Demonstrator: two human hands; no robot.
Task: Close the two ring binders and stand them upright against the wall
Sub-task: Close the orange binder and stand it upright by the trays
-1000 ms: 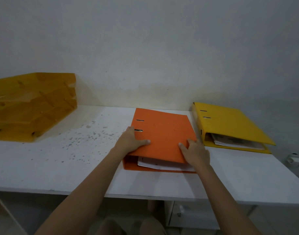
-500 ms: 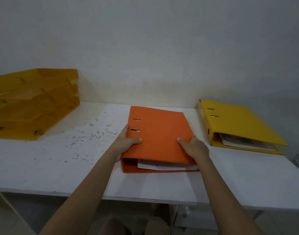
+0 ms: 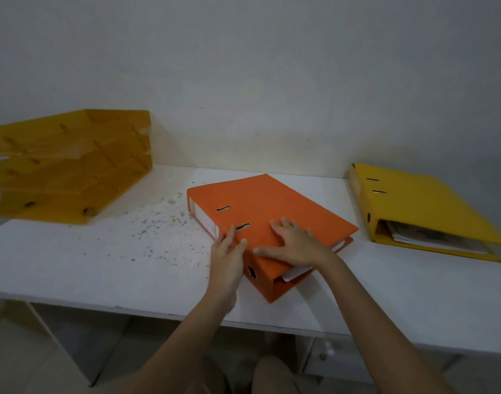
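The tabletop [image 3: 101,265] is carrying everything here, with the wall [image 3: 243,81] running along its far edge, and the big news is the orange binder [image 3: 272,211]: it is swinging round. A second ago it was lying square to the near edge with its open side facing the person; now it is sitting skewed, spine turned to the left and one corner pushing out toward the near edge, roughly mid-tabletop. It is closed, cover down, a little paper peeking from the near-right side. It is still lying flat, though, well short of the wall.

The yellow binder [image 3: 422,206] is staying put toward the far right corner, also closed and flat, pages showing at its near end, apart from the orange one. The stacked trays [image 3: 70,166] at the far left are not coming into this at all.

Now the hands. The right hand [image 3: 294,245] is pressing flat on the orange cover, fingers [image 3: 286,224] spread wide, holding nothing. The left hand [image 3: 229,251] is wrapping the spine edge, thumb on top near the lower slot and fingers curling down the side, pinching the binder's edge.

That turn looks to me like the set-up for the tip-up: spine in hand, the next job is levering it onto its end and sliding it back to the wall. Both binders are shut, so I'd call the closing done and the standing not yet begun.
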